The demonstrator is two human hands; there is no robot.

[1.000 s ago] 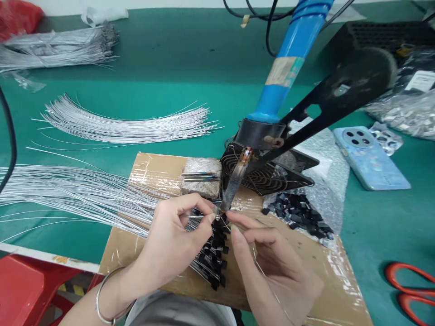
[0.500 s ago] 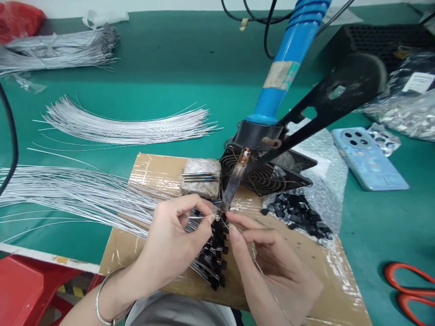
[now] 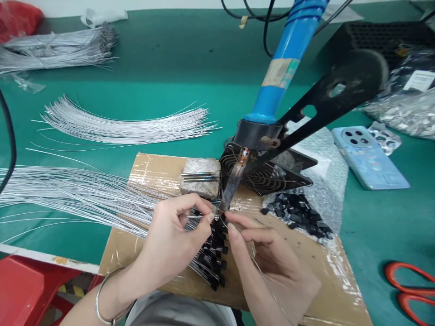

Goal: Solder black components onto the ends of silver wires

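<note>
My left hand (image 3: pixel 176 240) pinches a thin grey-white wire (image 3: pixel 194 217) between thumb and forefinger. The wire's end lies right at the tip of a blue-handled soldering iron (image 3: pixel 233 183), where a small part is too little to make out. From the other side my right hand (image 3: pixel 275 267) pinches a thin strand of solder wire (image 3: pixel 257 264), its end close to that same tip. The strand trails down across the palm. Under the hands lies a row of wires ending in black connectors (image 3: pixel 214 262), partly covered by my left hand.
A black stand (image 3: pixel 326 108) holds the iron above a cardboard sheet (image 3: pixel 149 170). Behind the tip is a black fan (image 3: pixel 265 174). Loose black pieces (image 3: pixel 299 217), a blue phone (image 3: pixel 374 158) and red-handled scissors (image 3: pixel 408 285) lie rightward; wire bundles (image 3: pixel 125 129) lie leftward.
Both hands stay at the iron's tip with the same grips. Only a very slight shift of the right hand and of the view shows.
</note>
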